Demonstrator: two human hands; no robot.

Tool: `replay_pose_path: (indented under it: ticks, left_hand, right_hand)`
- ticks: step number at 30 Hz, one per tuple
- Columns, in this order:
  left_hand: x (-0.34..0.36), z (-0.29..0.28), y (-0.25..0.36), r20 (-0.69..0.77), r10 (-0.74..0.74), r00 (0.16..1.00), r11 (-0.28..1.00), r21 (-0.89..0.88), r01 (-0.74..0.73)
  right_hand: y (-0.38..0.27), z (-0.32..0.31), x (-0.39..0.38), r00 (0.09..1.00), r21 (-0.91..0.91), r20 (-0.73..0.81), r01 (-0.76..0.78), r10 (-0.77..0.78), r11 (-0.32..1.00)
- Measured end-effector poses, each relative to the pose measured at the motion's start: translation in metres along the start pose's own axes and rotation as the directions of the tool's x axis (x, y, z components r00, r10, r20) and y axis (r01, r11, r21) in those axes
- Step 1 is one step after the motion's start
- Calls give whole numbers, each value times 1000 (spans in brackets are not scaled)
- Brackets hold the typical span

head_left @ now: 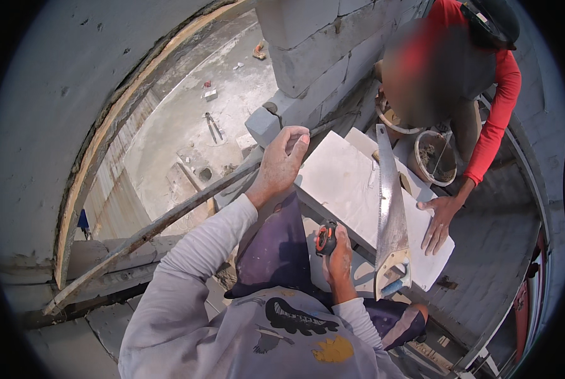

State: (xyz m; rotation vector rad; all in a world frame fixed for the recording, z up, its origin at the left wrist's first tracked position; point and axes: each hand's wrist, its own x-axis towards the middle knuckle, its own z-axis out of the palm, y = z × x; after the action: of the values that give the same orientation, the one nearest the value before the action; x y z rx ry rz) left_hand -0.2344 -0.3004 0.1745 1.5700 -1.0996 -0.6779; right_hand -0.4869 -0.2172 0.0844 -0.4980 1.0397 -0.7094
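Observation:
My right hand [339, 259] is wrapped round a black and orange tape measure [325, 238], held low beside the near long edge of a white block [342, 179]. My left hand [279, 163] is raised by the block's far left end, its fingers curled in toward the thumb; whatever they may pinch is hidden. Across the block lies a handsaw [391, 215], its handle toward me and its blade pointing away. A co-worker's hand [442, 218] rests flat on the right part of the block.
Two buckets, one a mortar bucket [435, 158], stand beyond the block near the co-worker in a red sleeve [497, 139]. A long metal bar [162, 227] slants along my left. Pincers [213, 128] lie on the lower concrete floor. A block wall [314, 57] rises ahead.

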Motion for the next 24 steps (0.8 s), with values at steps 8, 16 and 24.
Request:
replay_pose_path:
  ticks: [8,16,24]
  left_hand:
    - [-76,28,14,123,-185,975,980,93,174]
    - [-37,-54,-7,5,-133,991,916,383,121]
    - [25,-128,-12,177,-516,838,785,491,379]
  right_hand:
    - [-43,106,52,961,231,217,122,-173,965]
    - [-71,165,83,960,-18,281,2,3,1000]
    - [-73,232,166,973,-110,226,66,-40,992]
